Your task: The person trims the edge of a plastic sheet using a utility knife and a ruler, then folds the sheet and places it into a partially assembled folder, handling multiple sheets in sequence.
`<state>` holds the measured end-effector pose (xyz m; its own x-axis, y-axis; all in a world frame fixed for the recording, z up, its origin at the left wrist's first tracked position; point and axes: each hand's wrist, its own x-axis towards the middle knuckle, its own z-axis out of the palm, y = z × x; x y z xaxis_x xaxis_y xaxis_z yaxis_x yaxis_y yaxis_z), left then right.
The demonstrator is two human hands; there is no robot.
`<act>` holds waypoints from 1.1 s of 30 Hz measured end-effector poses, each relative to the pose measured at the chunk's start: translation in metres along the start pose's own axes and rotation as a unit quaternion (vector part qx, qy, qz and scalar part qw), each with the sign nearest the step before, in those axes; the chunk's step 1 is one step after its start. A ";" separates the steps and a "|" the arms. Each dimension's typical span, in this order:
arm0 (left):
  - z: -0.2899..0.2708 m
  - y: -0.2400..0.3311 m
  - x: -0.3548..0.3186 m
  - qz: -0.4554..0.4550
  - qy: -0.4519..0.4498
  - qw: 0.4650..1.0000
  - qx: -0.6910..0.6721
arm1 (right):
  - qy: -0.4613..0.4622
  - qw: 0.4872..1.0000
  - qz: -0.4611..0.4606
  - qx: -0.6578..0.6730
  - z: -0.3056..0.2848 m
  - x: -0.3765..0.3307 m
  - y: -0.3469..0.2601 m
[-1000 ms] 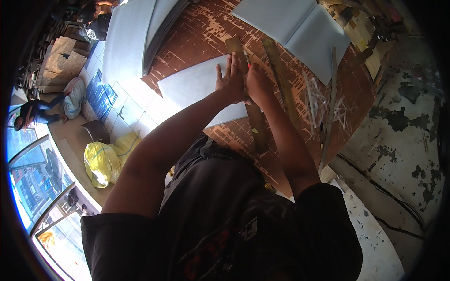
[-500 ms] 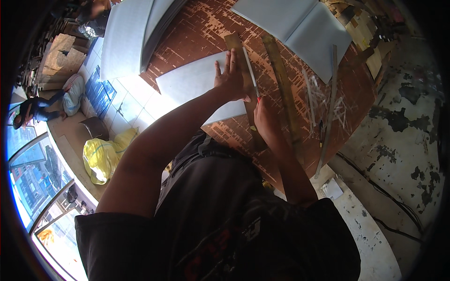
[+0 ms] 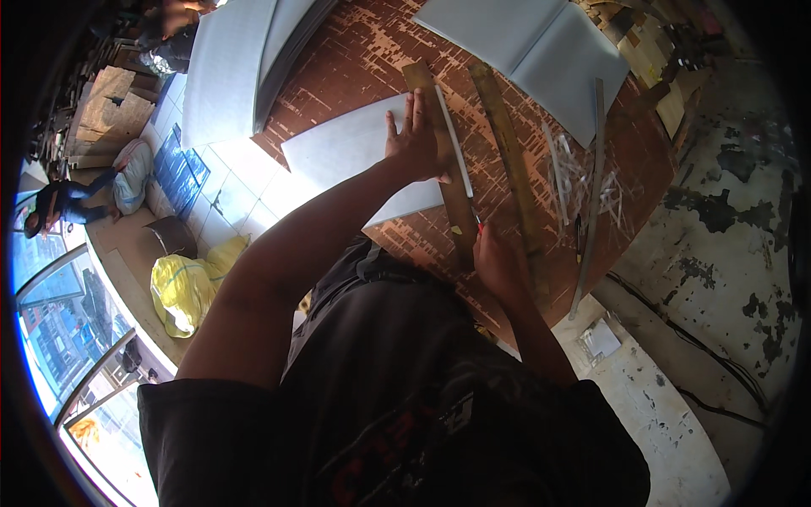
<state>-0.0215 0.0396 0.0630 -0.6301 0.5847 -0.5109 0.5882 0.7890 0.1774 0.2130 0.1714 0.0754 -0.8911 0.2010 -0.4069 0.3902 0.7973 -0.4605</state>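
Note:
My left hand [image 3: 412, 148] lies flat with fingers spread, pressing a brownish straightedge [image 3: 457, 207] down over a white sheet [image 3: 338, 145]. Along the straightedge's right side runs a narrow white strip [image 3: 454, 142] of the sheet. Closed around a red-handled utility knife [image 3: 480, 226], my right hand [image 3: 500, 264] sits just below the strip's near end. The blade is too small to make out clearly. A second brownish straightedge [image 3: 505, 135] lies to the right of the knife.
Thin clear offcuts [image 3: 562, 173] and a long metal ruler [image 3: 598, 160] lie on the worn brown tabletop [image 3: 355, 59]. White sheets [image 3: 524, 34] rest at the far side, with more sheets [image 3: 224, 72] stacked far left. A yellow sack [image 3: 182, 291] stands on the left, and a person [image 3: 72, 198] is beyond.
My right hand has drawn the utility knife toward me along the straightedge, past the sheet's near edge. A white strip now shows beside the straightedge. My left hand has stayed in place.

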 end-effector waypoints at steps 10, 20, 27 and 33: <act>-0.006 0.008 0.004 -0.004 -0.011 1.000 0.008 | 0.094 0.995 -0.012 -0.006 -0.035 0.146 -0.046; 0.001 -0.002 0.001 -0.013 0.019 0.999 -0.035 | 0.071 0.996 -0.045 0.002 -0.015 0.230 -0.081; 0.001 -0.001 0.001 -0.014 0.022 0.999 -0.031 | 0.057 0.998 -0.034 0.023 -0.012 0.226 -0.078; 0.001 -0.001 0.003 -0.020 0.017 0.999 -0.025 | 0.072 0.995 -0.064 0.001 -0.015 0.197 -0.071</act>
<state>-0.0232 0.0407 0.0606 -0.6699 0.5574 -0.4905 0.5361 0.8202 0.1998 0.0061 0.1630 0.0391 -0.9573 0.1777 -0.2282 0.2722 0.8204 -0.5028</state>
